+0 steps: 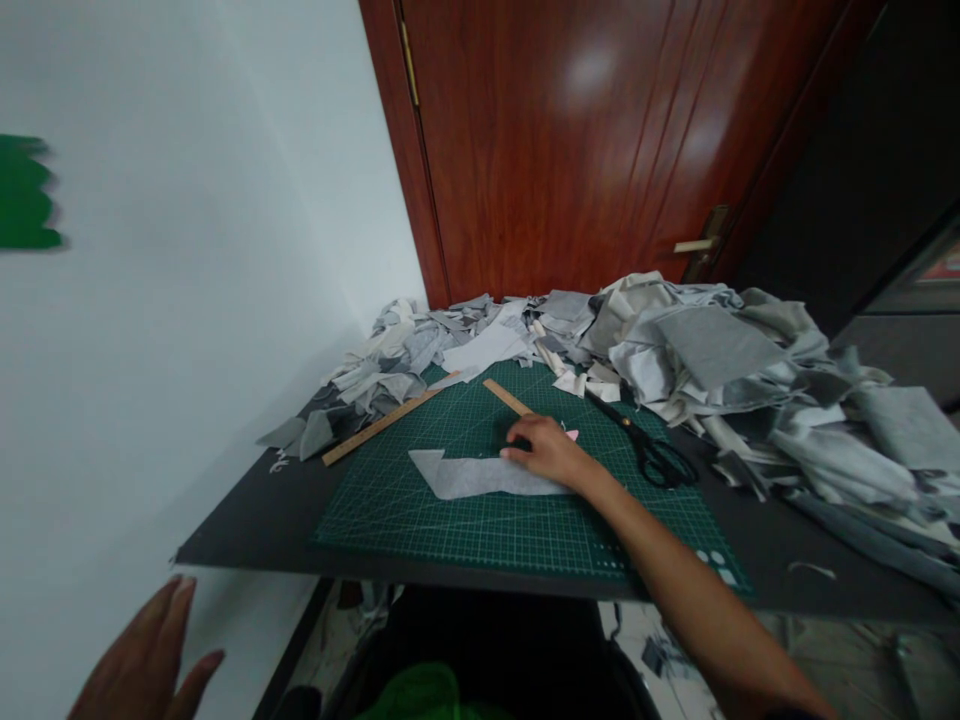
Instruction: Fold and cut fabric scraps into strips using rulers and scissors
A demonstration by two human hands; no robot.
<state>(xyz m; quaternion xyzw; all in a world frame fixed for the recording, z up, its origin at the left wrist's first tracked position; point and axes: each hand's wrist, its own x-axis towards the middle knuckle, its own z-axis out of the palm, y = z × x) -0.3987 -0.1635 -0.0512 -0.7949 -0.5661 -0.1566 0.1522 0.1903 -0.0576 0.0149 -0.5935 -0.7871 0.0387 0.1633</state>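
Note:
My right hand (546, 448) is over the green cutting mat (420, 525), at the right part of a light grey fabric strip (480, 478). Its fingers curl toward the thumb around something small and dark that I cannot make out. The strip lies flat, with a pointed left end. Just beyond the hand is a wooden ruler (504, 395), its near end hidden by the fingers. A bit of pink (573, 435) shows behind the knuckles. Black-handled scissors (645, 445) lie to the right. My left hand (154, 655) is off the table at lower left, fingers apart, holding nothing.
A second wooden ruler (390, 425) lies slanted along the mat's left side. Grey and white fabric scraps (405, 355) line the back, with a taller heap (720, 345) at the right. A white wall (225, 300) borders the left; a brown door (570, 160) stands behind.

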